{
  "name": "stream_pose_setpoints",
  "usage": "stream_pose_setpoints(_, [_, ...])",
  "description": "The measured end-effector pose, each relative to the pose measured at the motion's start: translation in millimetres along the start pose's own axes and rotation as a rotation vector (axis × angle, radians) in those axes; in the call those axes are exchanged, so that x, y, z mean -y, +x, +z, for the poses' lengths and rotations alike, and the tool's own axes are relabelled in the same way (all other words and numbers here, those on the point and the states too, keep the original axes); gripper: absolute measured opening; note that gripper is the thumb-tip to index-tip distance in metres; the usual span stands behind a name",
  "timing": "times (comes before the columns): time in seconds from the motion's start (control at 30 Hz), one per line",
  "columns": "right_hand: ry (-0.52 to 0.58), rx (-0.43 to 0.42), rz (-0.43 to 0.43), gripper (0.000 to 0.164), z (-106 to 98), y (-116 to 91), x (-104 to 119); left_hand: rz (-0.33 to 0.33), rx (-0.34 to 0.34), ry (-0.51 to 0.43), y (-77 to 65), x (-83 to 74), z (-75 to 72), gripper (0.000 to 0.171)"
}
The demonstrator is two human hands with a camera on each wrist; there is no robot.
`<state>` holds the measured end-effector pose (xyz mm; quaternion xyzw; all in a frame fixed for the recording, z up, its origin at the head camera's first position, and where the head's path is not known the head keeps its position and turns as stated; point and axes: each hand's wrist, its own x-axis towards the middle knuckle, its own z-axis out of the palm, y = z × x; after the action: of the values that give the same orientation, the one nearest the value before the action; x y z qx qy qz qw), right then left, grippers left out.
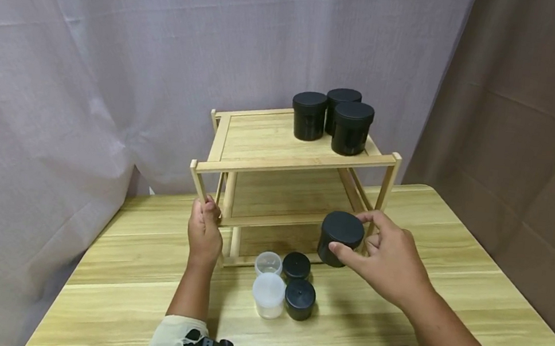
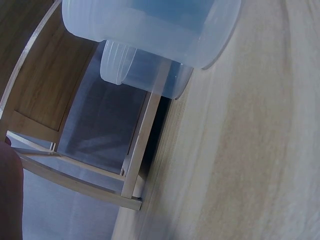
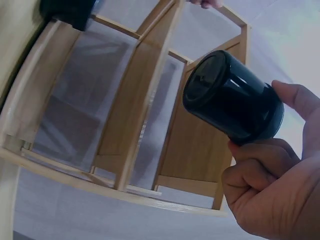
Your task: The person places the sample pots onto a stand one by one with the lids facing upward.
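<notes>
My right hand [image 1: 394, 259] pinches a black lidded jar [image 1: 342, 230] between thumb and fingers, in the air before the right side of a wooden shelf rack. In the right wrist view the same jar [image 3: 232, 97] is tilted, its base facing the camera. My left hand [image 1: 205, 233] grips the front left post [image 1: 199, 183] of the rack. On the top board [image 1: 255, 138] three black lidded jars [image 1: 352, 130] stand grouped toward the right. Below the held jar, two small black jars [image 1: 300, 300] and two clear plastic jars [image 1: 268, 296] stand close together on the table.
The rack's middle board [image 1: 285, 194] and lower board [image 1: 276, 241] sit under the top one. Beneath everything is a wood-grain table [image 1: 139, 283]. A grey curtain [image 1: 169, 38] hangs behind, and a brown one [image 1: 531, 140] on the right.
</notes>
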<state>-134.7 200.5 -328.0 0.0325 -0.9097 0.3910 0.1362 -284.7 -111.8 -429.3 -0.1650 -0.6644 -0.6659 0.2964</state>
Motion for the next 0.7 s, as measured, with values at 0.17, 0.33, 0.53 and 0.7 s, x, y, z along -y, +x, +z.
stream_pose_setpoints(0.17, [-0.018, -0.035, -0.004, 0.067, -5.6, 0.2, 11.1, -0.017, 0.006, 0.006, 0.7, -0.7, -1.5, 0.067])
stream_pose_setpoints(0.33, [-0.013, -0.08, -0.031, 0.062, -8.6, -0.9, 19.2, -0.02, -0.007, 0.002, -1.6, -1.4, -3.4, 0.067])
stream_pose_setpoints(0.53, [-0.028, -0.171, -0.091, 0.056, -15.0, 1.1, 29.7, 0.003, -0.011, -0.007, 0.4, 0.2, -2.8, 0.066])
stream_pose_setpoints(0.7, [-0.046, -0.218, -0.14, 0.057, -23.9, 3.3, 39.4, -0.002, -0.009, -0.015, 0.0, 2.4, 0.2, 0.07])
